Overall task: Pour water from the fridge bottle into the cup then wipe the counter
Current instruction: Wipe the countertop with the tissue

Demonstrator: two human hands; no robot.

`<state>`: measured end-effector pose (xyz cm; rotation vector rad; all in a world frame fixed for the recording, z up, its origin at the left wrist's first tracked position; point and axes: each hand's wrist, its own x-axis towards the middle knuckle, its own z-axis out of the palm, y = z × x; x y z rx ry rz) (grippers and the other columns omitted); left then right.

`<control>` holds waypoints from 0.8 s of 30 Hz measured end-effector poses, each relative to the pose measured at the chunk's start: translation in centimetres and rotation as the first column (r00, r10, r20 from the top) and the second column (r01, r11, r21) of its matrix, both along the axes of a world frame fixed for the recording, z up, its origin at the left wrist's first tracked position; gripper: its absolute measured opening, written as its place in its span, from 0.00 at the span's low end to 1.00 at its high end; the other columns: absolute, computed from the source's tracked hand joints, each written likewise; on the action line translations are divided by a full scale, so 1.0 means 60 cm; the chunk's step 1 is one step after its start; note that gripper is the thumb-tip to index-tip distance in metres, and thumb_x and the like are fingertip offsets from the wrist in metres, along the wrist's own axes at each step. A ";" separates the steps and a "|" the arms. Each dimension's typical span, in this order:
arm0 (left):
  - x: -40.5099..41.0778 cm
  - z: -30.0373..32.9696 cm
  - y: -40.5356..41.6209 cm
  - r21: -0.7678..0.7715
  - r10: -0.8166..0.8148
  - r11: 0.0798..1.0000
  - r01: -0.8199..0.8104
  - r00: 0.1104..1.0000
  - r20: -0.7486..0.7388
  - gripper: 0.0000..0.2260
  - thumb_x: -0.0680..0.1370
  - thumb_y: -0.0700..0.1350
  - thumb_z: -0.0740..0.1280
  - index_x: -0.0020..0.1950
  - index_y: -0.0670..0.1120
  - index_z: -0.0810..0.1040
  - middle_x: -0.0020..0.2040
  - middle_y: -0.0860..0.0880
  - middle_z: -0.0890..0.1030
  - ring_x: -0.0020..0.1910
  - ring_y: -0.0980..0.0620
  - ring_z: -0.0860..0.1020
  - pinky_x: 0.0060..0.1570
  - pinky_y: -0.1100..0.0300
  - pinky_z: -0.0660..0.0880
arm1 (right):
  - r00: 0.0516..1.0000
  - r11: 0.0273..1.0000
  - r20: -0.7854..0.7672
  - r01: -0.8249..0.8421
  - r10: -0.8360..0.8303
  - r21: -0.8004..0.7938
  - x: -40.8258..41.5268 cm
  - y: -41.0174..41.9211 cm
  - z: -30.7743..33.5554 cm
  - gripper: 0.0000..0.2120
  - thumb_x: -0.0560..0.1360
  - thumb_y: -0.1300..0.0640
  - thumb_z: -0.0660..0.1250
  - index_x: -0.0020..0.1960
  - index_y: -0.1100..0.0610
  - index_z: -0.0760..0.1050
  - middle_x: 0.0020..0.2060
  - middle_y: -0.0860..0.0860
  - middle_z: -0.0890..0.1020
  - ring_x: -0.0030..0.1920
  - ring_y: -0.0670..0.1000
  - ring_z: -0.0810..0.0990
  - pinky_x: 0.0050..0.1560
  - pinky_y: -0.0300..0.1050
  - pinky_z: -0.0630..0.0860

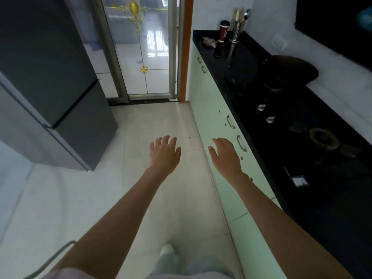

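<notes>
Black stone forms the worktop [251,63] along the right, carrying a dark wok [289,70], a red-banded cup [223,31] at the far end and a utensil holder [238,27]. The grey fridge [50,77] stands shut on the left, so the bottle is hidden. Left hand [164,152] and right hand [224,154] hover empty over the floor [161,121], fingers relaxed and spread. The burners are too dark to make out.

A dark grey fridge [50,77] stands at ten o'clock, both doors closed. The glossy black counter [302,158] runs along the right from one to four o'clock. A dark red cup [223,32] with a black lid stands upright at its far end, at one o'clock.
</notes>
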<state>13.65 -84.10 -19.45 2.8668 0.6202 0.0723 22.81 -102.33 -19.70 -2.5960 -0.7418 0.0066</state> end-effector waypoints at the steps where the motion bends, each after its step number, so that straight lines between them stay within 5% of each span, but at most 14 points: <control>1: 0.015 0.002 0.022 0.005 0.000 1.000 0.000 1.000 0.004 0.20 0.82 0.53 0.55 0.73 0.47 0.67 0.73 0.44 0.68 0.72 0.42 0.65 0.71 0.46 0.61 | 1.000 1.000 -0.005 0.004 -0.004 0.005 0.015 0.020 0.002 0.20 0.82 0.53 0.57 0.69 0.62 0.69 0.66 0.58 0.73 0.69 0.57 0.66 0.70 0.49 0.63; 24: 0.549 -0.040 0.378 -0.011 0.050 0.999 -0.050 0.999 0.010 0.20 0.81 0.52 0.59 0.72 0.47 0.68 0.71 0.44 0.71 0.70 0.43 0.68 0.69 0.46 0.65 | 0.996 0.998 -0.059 -0.066 0.067 0.006 0.581 0.384 -0.026 0.20 0.82 0.53 0.57 0.69 0.62 0.69 0.67 0.58 0.73 0.70 0.56 0.67 0.71 0.50 0.64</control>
